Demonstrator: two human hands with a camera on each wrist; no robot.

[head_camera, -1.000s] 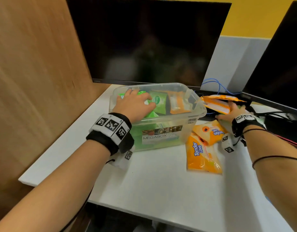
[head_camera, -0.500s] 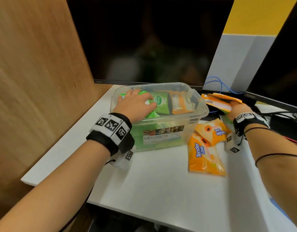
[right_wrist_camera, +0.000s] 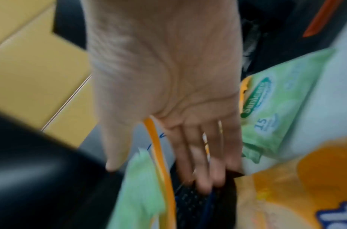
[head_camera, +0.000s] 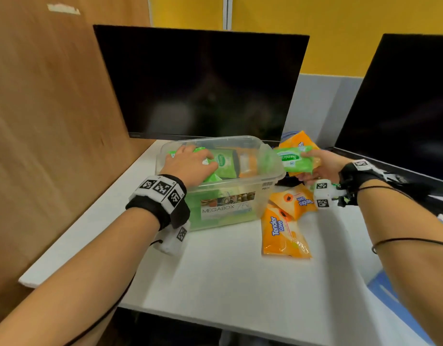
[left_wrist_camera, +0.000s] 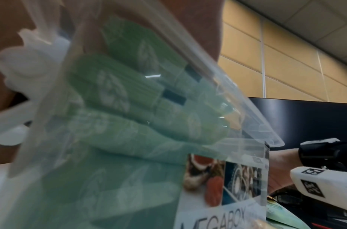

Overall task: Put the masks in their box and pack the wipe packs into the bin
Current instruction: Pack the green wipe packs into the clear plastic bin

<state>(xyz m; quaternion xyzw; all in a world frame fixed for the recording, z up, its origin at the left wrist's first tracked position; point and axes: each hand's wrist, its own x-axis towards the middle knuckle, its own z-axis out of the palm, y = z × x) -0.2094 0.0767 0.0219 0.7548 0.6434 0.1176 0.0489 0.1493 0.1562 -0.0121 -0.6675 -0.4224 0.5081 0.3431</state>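
Note:
A clear plastic bin (head_camera: 272, 172) stands mid-table holding green and orange wipe packs. My left hand (head_camera: 190, 163) is inside it, lying flat on the green packs (head_camera: 224, 162). The left wrist view shows only those green packs (left_wrist_camera: 113, 96) through the bin wall (left_wrist_camera: 247, 124). My right hand (head_camera: 315, 167) hovers just right of the bin rim, pinching a green pack (head_camera: 294, 158) and an orange pack (head_camera: 297, 143) together, thumb on top. In the right wrist view my right hand (right_wrist_camera: 156, 176) has its fingers (right_wrist_camera: 203, 170) under the orange pack (right_wrist_camera: 160, 155). No masks or mask box can be seen.
Two orange packs (head_camera: 282, 236) (head_camera: 294, 199) lie on the white table (head_camera: 227, 283) right of the bin. Another green pack (right_wrist_camera: 270, 111) lies below my right hand. Dark monitors (head_camera: 203, 83) stand behind and at the right. A wooden partition (head_camera: 40, 121) bounds the left.
My right hand has lifted the orange and green packs off the table's back right and carried them left toward the bin rim. My left hand has stayed on the packs in the bin.

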